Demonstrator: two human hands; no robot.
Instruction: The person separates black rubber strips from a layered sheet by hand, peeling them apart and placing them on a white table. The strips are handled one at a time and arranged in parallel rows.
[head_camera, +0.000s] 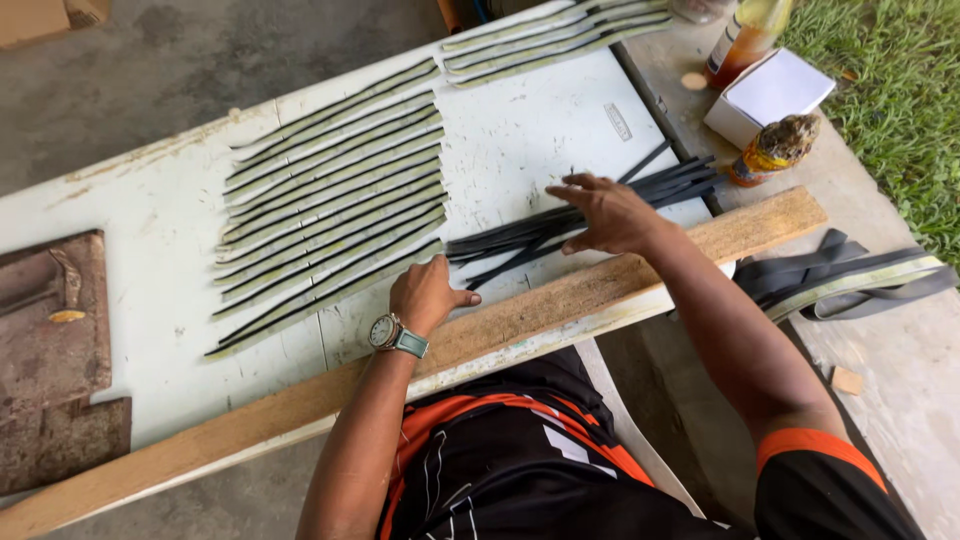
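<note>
My left hand (425, 292), with a wristwatch (388, 333) on its wrist, rests on the white board (150, 230) at the near end of a row of several long strips (330, 200), pale green with black edges, laid side by side. Its fingers curl toward the nearest strip, and whether they pinch it is hidden. My right hand (610, 212) lies spread and flat on a loose bundle of black rubber strips (570, 225) on the same board.
A long wooden plank (560, 300) runs along the board's near edge. More strips (550, 35) lie at the far end. A white box (765, 95), a bottle (745, 40) and a dirty jar (775, 150) stand at right, above folded dark rubber bands (840, 275). Rusty metal plates (50, 350) sit left.
</note>
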